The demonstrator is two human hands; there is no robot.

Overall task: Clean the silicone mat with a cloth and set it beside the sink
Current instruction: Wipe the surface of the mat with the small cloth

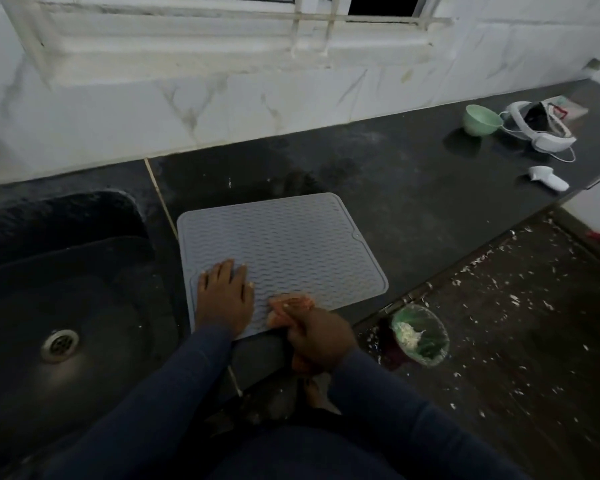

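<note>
Honestly, left hand (224, 295) lies flat on the silicone mat (284, 244); right hand (317, 336) grips the cloth (288, 306). Mat's probably light and floppy, so lift by an edge.

Dim, flat indoor light; the window (381, 4) above shows black. Soft blur throughout, wide-angle bending toward the edges, faint sheen on the tabletop (413, 202)

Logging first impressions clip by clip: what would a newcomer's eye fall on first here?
The pale grey ribbed silicone mat lies flat on the black stone counter, just right of the dark sink. The left hand presses flat on it while the right hand grips a crumpled orange cloth at its near edge. White scraps litter the dark floor at right.
</note>
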